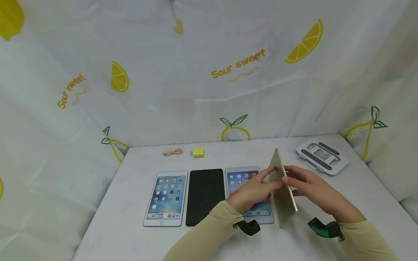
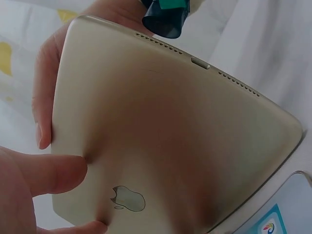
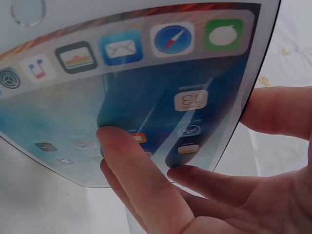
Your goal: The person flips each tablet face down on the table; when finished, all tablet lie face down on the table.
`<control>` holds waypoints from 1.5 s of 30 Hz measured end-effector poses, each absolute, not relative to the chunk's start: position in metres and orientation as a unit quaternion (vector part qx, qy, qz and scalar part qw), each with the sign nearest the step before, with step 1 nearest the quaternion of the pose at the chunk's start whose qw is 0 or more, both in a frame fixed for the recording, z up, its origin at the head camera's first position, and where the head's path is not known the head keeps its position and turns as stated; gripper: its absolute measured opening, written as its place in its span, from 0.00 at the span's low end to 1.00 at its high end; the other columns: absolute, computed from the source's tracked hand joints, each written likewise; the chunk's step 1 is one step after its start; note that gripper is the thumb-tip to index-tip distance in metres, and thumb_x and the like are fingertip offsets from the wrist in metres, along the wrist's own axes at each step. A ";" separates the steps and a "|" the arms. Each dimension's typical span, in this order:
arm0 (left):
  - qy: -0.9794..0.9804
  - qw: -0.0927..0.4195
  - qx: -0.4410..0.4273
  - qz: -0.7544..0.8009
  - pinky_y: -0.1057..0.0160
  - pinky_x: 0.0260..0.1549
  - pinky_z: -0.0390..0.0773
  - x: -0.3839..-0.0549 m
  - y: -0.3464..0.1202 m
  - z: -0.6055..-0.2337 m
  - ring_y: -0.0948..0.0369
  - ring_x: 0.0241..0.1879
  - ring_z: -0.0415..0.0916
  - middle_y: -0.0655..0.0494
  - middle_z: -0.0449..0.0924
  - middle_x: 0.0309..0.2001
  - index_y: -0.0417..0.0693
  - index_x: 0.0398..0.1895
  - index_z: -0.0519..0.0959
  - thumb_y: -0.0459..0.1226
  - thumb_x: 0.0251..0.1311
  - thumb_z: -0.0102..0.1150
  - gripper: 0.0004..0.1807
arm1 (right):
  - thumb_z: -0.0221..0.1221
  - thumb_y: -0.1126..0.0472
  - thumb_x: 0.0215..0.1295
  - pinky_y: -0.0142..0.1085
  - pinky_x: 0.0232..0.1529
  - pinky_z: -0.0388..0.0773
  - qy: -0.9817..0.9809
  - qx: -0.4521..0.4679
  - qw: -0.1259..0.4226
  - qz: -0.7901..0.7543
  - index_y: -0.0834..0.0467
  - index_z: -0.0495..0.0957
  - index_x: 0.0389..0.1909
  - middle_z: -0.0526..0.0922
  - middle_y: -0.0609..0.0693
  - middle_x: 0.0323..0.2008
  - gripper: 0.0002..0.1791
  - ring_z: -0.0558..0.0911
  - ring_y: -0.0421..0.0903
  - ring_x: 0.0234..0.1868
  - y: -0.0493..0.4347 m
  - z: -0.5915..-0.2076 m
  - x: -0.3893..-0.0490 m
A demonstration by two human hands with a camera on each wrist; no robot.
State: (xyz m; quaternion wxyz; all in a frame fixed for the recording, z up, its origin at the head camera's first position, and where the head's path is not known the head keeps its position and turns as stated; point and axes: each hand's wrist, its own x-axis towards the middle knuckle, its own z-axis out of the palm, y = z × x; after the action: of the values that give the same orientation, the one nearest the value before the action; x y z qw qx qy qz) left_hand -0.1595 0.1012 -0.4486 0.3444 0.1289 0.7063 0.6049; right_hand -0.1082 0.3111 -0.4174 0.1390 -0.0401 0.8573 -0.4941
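Observation:
A gold-backed tablet (image 1: 285, 204) stands on edge, tilted, at the right of the table. My right hand (image 1: 311, 186) grips it, thumb at its upper edge and fingers against the lit screen (image 3: 146, 92) in the right wrist view. On the other side my left hand (image 1: 253, 190) touches the metal back (image 2: 146, 112) with thumb and fingertips, its fingers fairly straight. Beneath the left hand lies a white tablet (image 1: 262, 216) with its screen lit, partly hidden. Beside that are a black tablet (image 1: 205, 194) and another white tablet (image 1: 166, 197), lying flat.
At the back of the table are a coiled pinkish cable (image 1: 173, 152) and a yellow plug adapter (image 1: 197, 152). A white and grey folding stand (image 1: 323, 157) lies at the back right. Lemon-printed cloth (image 1: 196, 83) hangs behind the table.

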 end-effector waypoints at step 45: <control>0.770 0.292 0.127 0.553 0.39 0.74 0.73 -0.155 0.108 -0.453 0.52 0.74 0.75 0.58 0.77 0.75 0.73 0.75 0.77 0.57 0.72 0.63 0.29 | 0.58 0.61 0.81 0.39 0.48 0.90 0.888 -0.030 0.121 -0.442 0.79 0.61 0.77 0.84 0.72 0.61 0.35 0.89 0.51 0.54 0.365 -0.415 -0.109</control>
State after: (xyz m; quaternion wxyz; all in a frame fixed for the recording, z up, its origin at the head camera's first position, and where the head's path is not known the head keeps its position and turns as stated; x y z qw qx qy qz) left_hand -0.1553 0.1081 -0.4532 0.2919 0.1271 0.7702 0.5526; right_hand -0.1095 0.3648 -0.4146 0.1212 -0.0295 0.8882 -0.4423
